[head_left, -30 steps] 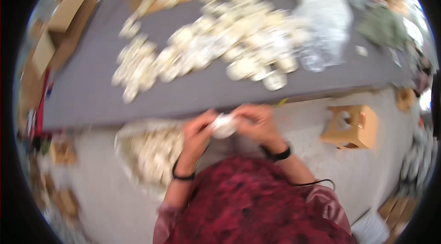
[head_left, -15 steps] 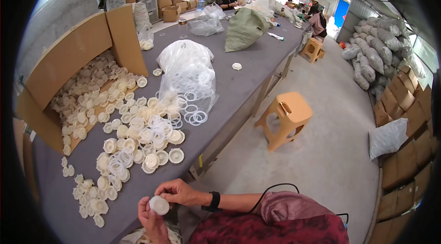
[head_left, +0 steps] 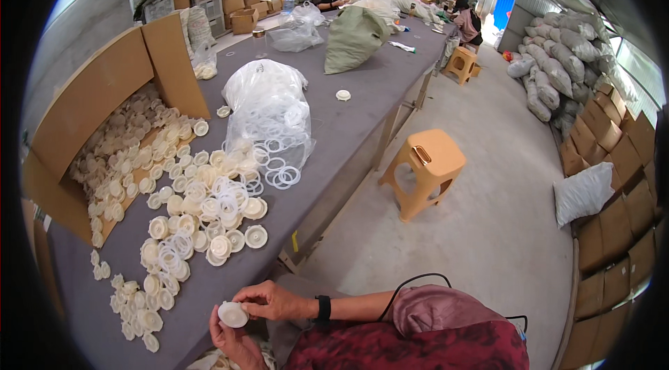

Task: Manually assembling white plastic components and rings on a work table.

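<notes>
A round off-white plastic cap [head_left: 233,315] is held between my hands at the table's near edge. My left hand [head_left: 233,343] grips it from the left and below. From the right, my right hand [head_left: 272,299] pinches its rim with thumb and fingers; whether a thin ring is also in those fingertips, I cannot tell. On the table ahead lies a loose spread of similar cream caps [head_left: 155,300]. Clear white rings [head_left: 174,248] lie among them. More rings spill from the mouth of a clear plastic bag [head_left: 268,109] behind the caps.
A cardboard box [head_left: 97,102] on its side, full of caps, stands at the left of the grey table [head_left: 334,140]. Farther along is a green sack [head_left: 354,39]. An orange stool [head_left: 432,161] stands on the floor at right, before stacked cartons [head_left: 610,230]. Other people sit at the far end.
The view has shifted slightly, so the table's contents appear a little farther left. Both hands still hold the cap, which has turned slightly in my fingers.
</notes>
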A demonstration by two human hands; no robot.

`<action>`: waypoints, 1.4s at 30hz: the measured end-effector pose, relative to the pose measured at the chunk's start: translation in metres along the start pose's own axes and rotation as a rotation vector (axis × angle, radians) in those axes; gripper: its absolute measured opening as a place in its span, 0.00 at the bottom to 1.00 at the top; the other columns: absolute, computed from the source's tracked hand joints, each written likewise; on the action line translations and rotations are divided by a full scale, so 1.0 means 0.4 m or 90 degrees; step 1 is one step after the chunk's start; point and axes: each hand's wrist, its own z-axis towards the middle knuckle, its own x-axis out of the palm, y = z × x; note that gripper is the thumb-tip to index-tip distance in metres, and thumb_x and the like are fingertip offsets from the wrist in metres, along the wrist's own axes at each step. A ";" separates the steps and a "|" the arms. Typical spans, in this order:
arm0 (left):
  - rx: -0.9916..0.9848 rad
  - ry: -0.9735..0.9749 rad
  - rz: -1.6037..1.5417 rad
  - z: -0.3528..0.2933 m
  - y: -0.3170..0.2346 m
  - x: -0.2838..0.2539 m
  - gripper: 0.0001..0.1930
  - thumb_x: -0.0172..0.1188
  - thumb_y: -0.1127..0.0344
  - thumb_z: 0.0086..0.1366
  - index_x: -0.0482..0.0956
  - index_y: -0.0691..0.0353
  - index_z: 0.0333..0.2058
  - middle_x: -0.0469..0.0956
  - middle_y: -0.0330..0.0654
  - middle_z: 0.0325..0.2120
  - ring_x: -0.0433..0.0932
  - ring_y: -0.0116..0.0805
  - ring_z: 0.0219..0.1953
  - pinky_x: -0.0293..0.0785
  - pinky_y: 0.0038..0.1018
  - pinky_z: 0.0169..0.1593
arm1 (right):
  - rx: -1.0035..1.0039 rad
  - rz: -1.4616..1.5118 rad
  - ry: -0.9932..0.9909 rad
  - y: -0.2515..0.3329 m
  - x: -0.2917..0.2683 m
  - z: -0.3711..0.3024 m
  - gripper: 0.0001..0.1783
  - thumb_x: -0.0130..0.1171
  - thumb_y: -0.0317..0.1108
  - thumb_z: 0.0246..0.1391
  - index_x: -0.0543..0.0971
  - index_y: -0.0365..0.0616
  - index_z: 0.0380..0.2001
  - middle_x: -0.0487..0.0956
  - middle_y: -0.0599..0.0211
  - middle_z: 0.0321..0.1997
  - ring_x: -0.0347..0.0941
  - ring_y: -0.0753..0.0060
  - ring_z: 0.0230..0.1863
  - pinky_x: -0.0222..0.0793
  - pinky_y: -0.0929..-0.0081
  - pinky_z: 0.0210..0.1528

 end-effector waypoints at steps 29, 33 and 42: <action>-0.092 0.085 -0.108 -0.020 0.001 0.008 0.18 0.63 0.69 0.66 0.73 0.68 0.52 0.79 0.40 0.45 0.76 0.27 0.48 0.71 0.26 0.54 | -0.056 -0.011 -0.146 0.012 0.012 0.018 0.14 0.56 0.19 0.60 0.79 0.34 0.49 0.80 0.67 0.44 0.75 0.82 0.42 0.72 0.82 0.44; -0.121 0.037 -0.148 -0.027 -0.013 -0.002 0.14 0.62 0.68 0.66 0.77 0.67 0.48 0.79 0.39 0.42 0.76 0.26 0.45 0.71 0.26 0.52 | -0.038 -0.060 -0.053 0.012 -0.009 0.007 0.14 0.58 0.20 0.57 0.80 0.35 0.47 0.82 0.68 0.40 0.76 0.82 0.39 0.73 0.82 0.42; -0.050 0.197 0.027 0.006 -0.045 -0.043 0.10 0.61 0.68 0.66 0.81 0.69 0.40 0.78 0.38 0.35 0.74 0.26 0.39 0.69 0.24 0.46 | -0.053 -0.275 0.074 0.063 -0.019 0.038 0.08 0.62 0.27 0.55 0.82 0.35 0.37 0.83 0.67 0.30 0.77 0.81 0.28 0.73 0.81 0.34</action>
